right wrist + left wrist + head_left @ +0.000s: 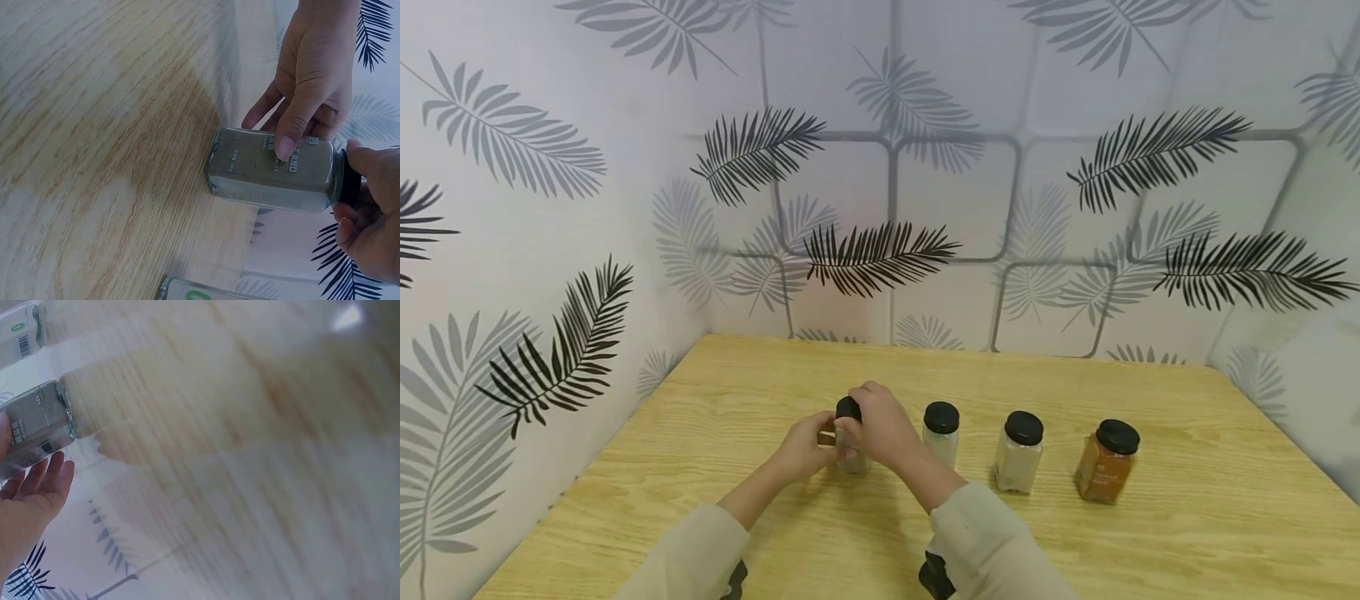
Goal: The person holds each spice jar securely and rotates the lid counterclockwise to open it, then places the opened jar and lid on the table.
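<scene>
A clear glass spice jar (852,460) with grey-brown powder and white lettering stands upright on the wooden table. My left hand (802,452) holds its body; in the right wrist view the thumb (287,147) lies across the lettered face and the fingers reach behind. On top, my right hand (883,427) grips the black lid (350,179) between thumb and fingers. The lid sits on the jar's mouth. From the left wrist, only the jar's lower part (40,422) and the left hand (37,503) show at the edge.
To the right stand three more black-lidded jars in a row: one with pale contents (941,442), one with off-white powder (1019,454) and one with orange-brown powder (1106,467). A leaf-patterned wall (850,308) borders the wooden table (1210,533) behind and at the left.
</scene>
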